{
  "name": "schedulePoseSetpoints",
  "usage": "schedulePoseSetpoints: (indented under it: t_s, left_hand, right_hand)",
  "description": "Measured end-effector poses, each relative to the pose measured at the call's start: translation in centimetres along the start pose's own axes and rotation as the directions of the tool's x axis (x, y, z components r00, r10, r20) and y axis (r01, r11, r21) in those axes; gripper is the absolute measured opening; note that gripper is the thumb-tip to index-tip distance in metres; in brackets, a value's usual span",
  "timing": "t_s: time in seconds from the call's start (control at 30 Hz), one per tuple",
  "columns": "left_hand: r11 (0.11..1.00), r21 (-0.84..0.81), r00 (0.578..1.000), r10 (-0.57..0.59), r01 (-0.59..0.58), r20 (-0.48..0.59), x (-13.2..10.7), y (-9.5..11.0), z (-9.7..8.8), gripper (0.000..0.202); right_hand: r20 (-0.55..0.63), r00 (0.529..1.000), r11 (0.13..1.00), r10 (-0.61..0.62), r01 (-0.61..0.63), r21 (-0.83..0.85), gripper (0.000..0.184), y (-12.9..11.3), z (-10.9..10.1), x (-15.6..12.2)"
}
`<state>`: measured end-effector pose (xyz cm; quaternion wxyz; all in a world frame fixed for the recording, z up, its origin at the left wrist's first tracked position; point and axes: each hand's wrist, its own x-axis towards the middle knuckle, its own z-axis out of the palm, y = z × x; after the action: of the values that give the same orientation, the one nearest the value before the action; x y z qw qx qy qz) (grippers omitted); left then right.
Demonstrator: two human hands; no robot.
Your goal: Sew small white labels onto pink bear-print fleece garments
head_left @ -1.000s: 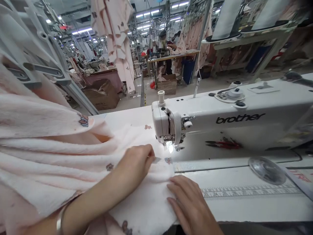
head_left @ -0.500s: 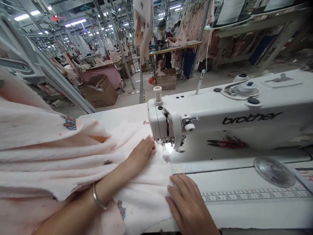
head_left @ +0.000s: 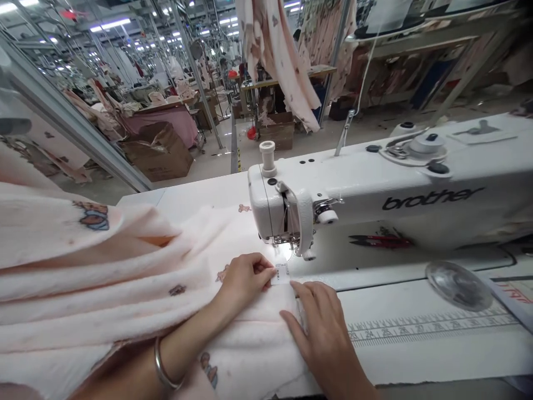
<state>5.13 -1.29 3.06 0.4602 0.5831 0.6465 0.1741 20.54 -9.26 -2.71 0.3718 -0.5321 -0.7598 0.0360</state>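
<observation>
Pale pink plush fabric (head_left: 245,339) with small printed animals spreads over the machine bed and runs under the needle area of a white sewing machine (head_left: 272,211). On the fabric just in front of the presser foot lies a small white printed label (head_left: 282,274). My left hand (head_left: 245,278), a silver bangle on its wrist, pinches the label's left edge between thumb and fingers. At the label's lower right corner rest the fingertips of my right hand (head_left: 322,322); its thumb is spread away on the fabric, near the fabric's right edge.
Red-handled thread snips (head_left: 381,240) lie under the machine arm. A clear round dish (head_left: 458,285) stands right of the printed ruler (head_left: 425,328). More pink fabric (head_left: 45,233) piles up on the left. Cardboard boxes (head_left: 156,153) and hanging pink pieces (head_left: 278,55) are beyond the table.
My left hand has drawn back from beside the presser foot and now pinches a white label that did not show before. My right hand has shifted slightly up to the label. Hanging fabric behind has swung right.
</observation>
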Motion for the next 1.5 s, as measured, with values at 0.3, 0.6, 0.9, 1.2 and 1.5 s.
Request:
schedulePoseSetpoints:
  t_s: [0.3,0.6,0.9,1.2,1.5]
  left_hand:
    - [0.998,0.059,1.0,0.013,-0.013,-0.002,-0.2,0.4,-0.2,0.013]
    - [0.996,0.086,0.999,0.019,-0.017,-0.032,-0.2,0.5,0.0,0.012]
    - [0.997,0.078,0.999,0.021,-0.018,-0.027,-0.4,0.5,-0.1,0.013]
    - [0.985,0.166,0.998,0.05,-0.043,-0.041,-0.1,0.4,0.1,0.014]
    - [0.414,0.637,0.709,0.632,-0.65,0.313,-4.8,-2.0,-1.8,0.039]
  right_hand:
    - [0.006,0.998,0.997,-0.06,0.06,-0.044,0.035,0.2,-0.1,0.0]
    - [0.013,0.999,0.998,-0.047,0.048,-0.041,0.034,0.0,-0.1,0.1]
    - [0.009,0.998,0.997,-0.066,0.066,-0.034,0.033,-0.1,-0.1,0.2]
    - [0.001,0.998,0.996,-0.065,0.065,-0.06,0.031,-0.2,-0.2,0.4]
    - [0.001,0.998,0.996,-0.062,0.062,-0.062,0.033,-0.4,-0.2,0.3]
